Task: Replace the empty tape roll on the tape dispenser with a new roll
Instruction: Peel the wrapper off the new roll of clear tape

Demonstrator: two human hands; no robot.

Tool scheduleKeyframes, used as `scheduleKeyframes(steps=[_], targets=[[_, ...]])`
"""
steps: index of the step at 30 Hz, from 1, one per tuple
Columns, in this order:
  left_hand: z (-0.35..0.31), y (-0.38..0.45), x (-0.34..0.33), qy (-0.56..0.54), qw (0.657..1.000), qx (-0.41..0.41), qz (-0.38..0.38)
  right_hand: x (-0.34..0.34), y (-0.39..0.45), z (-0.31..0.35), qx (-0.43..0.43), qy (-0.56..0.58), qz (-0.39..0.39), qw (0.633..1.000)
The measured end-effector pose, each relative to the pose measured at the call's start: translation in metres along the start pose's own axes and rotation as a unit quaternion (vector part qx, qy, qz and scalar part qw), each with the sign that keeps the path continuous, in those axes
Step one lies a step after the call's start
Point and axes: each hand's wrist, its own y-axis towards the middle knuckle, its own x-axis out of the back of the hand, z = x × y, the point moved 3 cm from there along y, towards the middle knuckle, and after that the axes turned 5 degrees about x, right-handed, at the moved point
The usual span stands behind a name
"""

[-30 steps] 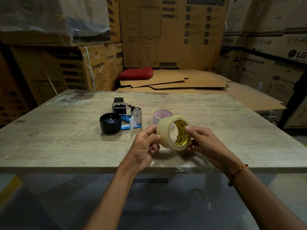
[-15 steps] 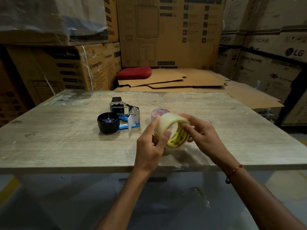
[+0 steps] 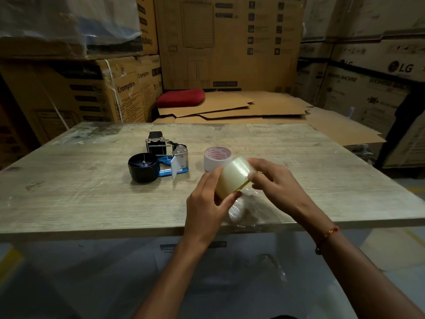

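While both the left hand (image 3: 207, 203) and right hand (image 3: 271, 180) grip the new tape roll (image 3: 232, 178), the tape dispenser (image 3: 158, 161) sits left of it, the empty core (image 3: 217, 157) just behind.

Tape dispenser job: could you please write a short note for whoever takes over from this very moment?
Left hand: grips the new tape roll from its near side.
Right hand: pinches the roll's outer surface with the fingertips.
The roll is held just above the table. The tape dispenser lies on the table to the left, its black hub bare. The empty core stands just behind the hands.
Done: old core is off.
Left: fit the new roll on the hub and thread the tape.
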Motion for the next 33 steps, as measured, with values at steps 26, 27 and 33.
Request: scheduleKeyframes(steps=[26,27,33], targets=[[0.016,0.015,0.003,-0.178,0.962,0.207,0.017,-0.012,-0.008,-0.003,-0.017,0.082,-0.051,0.995],[0.015,0.016,0.003,-0.155,0.967,0.201,0.005,-0.013,-0.009,-0.002,-0.013,0.074,-0.057,0.996],[0.012,0.013,0.001,-0.092,0.975,0.198,0.051,-0.040,-0.013,0.006,0.040,0.045,-0.052,0.997]])
